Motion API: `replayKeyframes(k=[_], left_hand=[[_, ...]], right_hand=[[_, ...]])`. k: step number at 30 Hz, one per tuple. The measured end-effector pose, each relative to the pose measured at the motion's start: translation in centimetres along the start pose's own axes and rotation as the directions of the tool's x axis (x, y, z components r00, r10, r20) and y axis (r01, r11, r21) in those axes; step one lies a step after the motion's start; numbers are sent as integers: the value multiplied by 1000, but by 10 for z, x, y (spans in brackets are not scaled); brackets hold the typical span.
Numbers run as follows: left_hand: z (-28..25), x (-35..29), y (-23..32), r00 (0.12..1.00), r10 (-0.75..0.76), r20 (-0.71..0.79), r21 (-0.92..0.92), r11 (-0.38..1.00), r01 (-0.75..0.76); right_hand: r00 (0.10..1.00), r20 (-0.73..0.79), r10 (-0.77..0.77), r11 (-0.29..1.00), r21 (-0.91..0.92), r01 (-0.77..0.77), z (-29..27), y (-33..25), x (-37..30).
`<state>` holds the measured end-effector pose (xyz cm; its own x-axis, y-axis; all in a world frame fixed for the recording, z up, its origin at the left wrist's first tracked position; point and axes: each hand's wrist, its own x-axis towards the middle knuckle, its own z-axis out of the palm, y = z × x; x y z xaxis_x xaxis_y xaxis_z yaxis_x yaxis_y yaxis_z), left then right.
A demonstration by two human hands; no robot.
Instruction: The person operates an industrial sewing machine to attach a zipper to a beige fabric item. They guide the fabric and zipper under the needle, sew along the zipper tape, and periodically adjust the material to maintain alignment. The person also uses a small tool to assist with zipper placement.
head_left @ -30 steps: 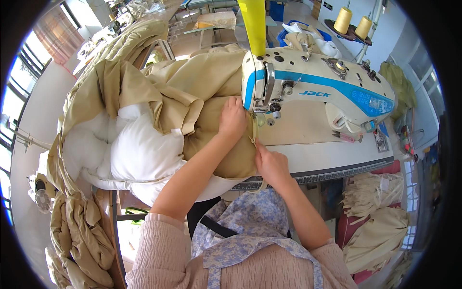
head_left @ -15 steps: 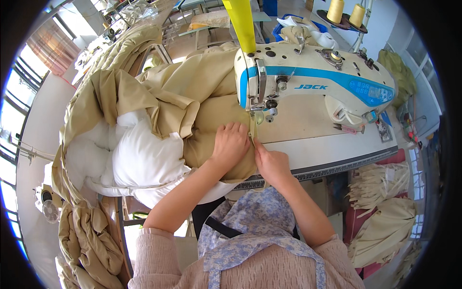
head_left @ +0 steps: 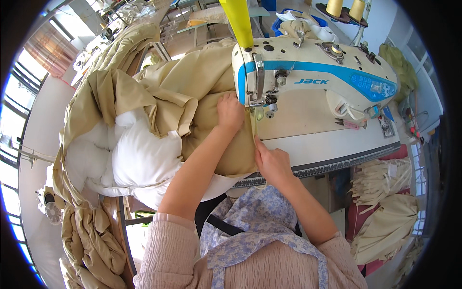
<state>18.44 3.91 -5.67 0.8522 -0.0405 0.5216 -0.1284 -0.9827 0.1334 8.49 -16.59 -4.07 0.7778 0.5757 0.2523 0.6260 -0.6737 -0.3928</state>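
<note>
Khaki fabric (head_left: 224, 154) with a padded look lies under the needle end of a white and blue sewing machine (head_left: 308, 72). My left hand (head_left: 231, 113) is on this fabric, just left of the needle area, with its fingers bent into the cloth. The machine's head partly hides the fingertips. Closer to me, my right hand (head_left: 273, 163) pinches a narrow khaki strip (head_left: 255, 130) along the fabric's right edge, which runs up to the presser foot. White padding (head_left: 144, 149) bulges out from the khaki cover at the left.
A yellow tube (head_left: 237, 21) rises from the machine's left end. Yellow thread cones (head_left: 356, 12) stand behind it. A small pink-handled tool (head_left: 350, 124) lies on the machine bed. Cut khaki pieces (head_left: 385, 226) hang at the right, and a blue basket (head_left: 279, 26) sits beyond.
My left hand has moved away from me, from beside my right hand up to the machine's needle end. The right hand stays almost in place, still on the strip.
</note>
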Motion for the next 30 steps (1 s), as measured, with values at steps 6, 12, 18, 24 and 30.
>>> replayKeyframes(k=[6,12,18,24,30], left_hand=[[-111,-66,45,968,216,126,-249,952,-179],[-104,-98,46,926,352,138,-268,913,-308],[-122,-80,48,982,177,58,-264,952,-156],[-124,-53,48,951,276,142,-402,894,-200],[-106,-59,40,865,452,217,-350,863,-364]], right_hand=[[911,360,203,212,892,-400,-30,-19,-65],[945,281,-166,445,877,-183,-55,-14,-66],[922,-161,-353,893,236,383,-28,20,-27],[751,-271,-603,742,157,652,-2,20,-11],[779,-222,-586,732,266,627,-11,30,-17]])
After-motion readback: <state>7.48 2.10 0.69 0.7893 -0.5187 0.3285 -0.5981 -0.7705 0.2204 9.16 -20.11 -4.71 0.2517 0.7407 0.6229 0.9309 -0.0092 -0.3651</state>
